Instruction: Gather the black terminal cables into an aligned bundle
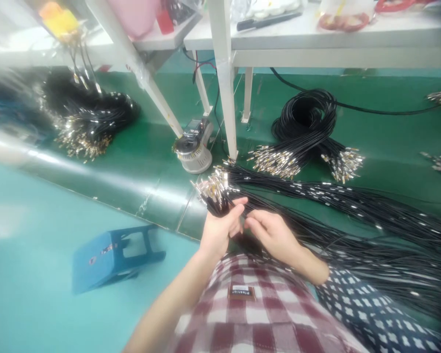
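The left hand (224, 226) wraps its grip round the black cable bundle (217, 210) below its metal tips (213, 189), before the checked garment (268, 306); holding snugly should help level the ends, though whether the curled right hand (274, 234) grasps anything I cannot tell.

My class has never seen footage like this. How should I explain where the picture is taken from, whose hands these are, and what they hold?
There is no machine arm here: a camera on a person's head looks forward and down at their own hands. The left hand holds a bundle of black cables with shiny metal ends. The right hand is beside it; its grip is unclear. On the green surface lie long cables, a cable coil and a round grey device.
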`<state>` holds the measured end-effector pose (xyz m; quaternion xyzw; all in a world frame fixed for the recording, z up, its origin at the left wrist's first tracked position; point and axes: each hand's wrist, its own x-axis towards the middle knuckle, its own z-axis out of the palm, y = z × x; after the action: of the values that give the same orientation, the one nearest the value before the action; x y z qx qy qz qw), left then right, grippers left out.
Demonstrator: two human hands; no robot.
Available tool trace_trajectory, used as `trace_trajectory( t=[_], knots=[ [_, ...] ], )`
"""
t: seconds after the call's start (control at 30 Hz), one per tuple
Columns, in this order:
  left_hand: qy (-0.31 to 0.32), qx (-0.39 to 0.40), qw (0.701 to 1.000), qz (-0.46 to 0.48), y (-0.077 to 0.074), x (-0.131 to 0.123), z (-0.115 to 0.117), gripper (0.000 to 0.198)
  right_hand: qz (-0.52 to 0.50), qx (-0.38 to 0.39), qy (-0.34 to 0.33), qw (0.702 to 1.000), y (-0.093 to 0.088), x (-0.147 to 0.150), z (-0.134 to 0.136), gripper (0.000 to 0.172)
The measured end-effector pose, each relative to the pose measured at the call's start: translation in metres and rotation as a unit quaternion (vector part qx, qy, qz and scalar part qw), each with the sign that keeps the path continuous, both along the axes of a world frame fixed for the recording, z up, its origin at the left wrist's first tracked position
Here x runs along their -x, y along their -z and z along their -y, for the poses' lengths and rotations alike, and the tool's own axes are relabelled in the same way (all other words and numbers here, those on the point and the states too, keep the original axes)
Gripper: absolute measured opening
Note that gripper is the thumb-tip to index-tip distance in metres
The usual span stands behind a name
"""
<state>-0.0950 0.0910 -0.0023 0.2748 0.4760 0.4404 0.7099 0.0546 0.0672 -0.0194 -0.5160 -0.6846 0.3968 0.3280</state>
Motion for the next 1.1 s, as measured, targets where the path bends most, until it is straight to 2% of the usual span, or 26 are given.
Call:
trace_trajectory(
  t=[0.1, 0.2, 0.33, 0.47, 0.6, 0.7, 0.83, 0.87, 0.93, 1.0, 1.07, 1.1],
  knots=[
    [0.01, 0.016, 1.0, -0.012, 0.0, -0.001, 0.001, 0.034, 0.036, -0.013, -0.025, 0.999, 0.002, 0.002, 0.0, 0.031],
    [0.013, 0.013, 1.0, -0.001, 0.002, 0.0, 0.002, 0.033, 0.116, -0.039, -0.047, 0.991, 0.016, -0.013, 0.004, 0.031],
    [-0.007, 0.012, 1.0, 0.011, 0.006, 0.004, 0.002, 0.031, 0.224, -0.06, -0.082, 0.969, 0.053, -0.054, 0.015, 0.033],
    [0.005, 0.016, 0.998, 0.053, 0.013, 0.011, 0.005, 0.03, 0.297, -0.028, -0.095, 0.95, 0.08, -0.102, 0.026, 0.032],
    [0.031, -0.01, 0.993, 0.11, 0.015, 0.02, 0.009, 0.029, 0.325, -0.005, -0.104, 0.94, 0.084, -0.127, 0.031, 0.027],
    [0.05, -0.036, 0.985, 0.163, 0.009, 0.027, 0.011, 0.03, 0.332, 0.019, -0.118, 0.936, 0.086, -0.136, 0.034, 0.025],
    [0.087, -0.065, 0.974, 0.197, 0.004, 0.037, 0.012, 0.028, 0.308, 0.119, -0.123, 0.936, 0.083, -0.149, 0.026, 0.011],
    [0.086, -0.067, 0.976, 0.188, 0.005, 0.041, 0.013, 0.027, 0.282, 0.161, -0.133, 0.937, 0.079, -0.15, 0.021, 0.011],
    [0.075, -0.065, 0.982, 0.16, 0.012, 0.049, 0.014, 0.024, 0.208, 0.244, -0.164, 0.933, 0.067, -0.144, 0.003, 0.03],
    [0.058, -0.06, 0.988, 0.132, 0.022, 0.056, 0.016, 0.024, 0.151, 0.285, -0.181, 0.929, 0.057, -0.125, -0.021, 0.038],
    [0.042, -0.062, 0.99, 0.118, 0.031, 0.06, 0.018, 0.027, 0.184, 0.237, -0.152, 0.942, 0.055, -0.091, -0.046, 0.031],
    [0.037, -0.064, 0.99, 0.118, 0.034, 0.06, 0.02, 0.029, 0.244, 0.2, -0.123, 0.941, 0.058, -0.071, -0.056, 0.027]
  ],
)
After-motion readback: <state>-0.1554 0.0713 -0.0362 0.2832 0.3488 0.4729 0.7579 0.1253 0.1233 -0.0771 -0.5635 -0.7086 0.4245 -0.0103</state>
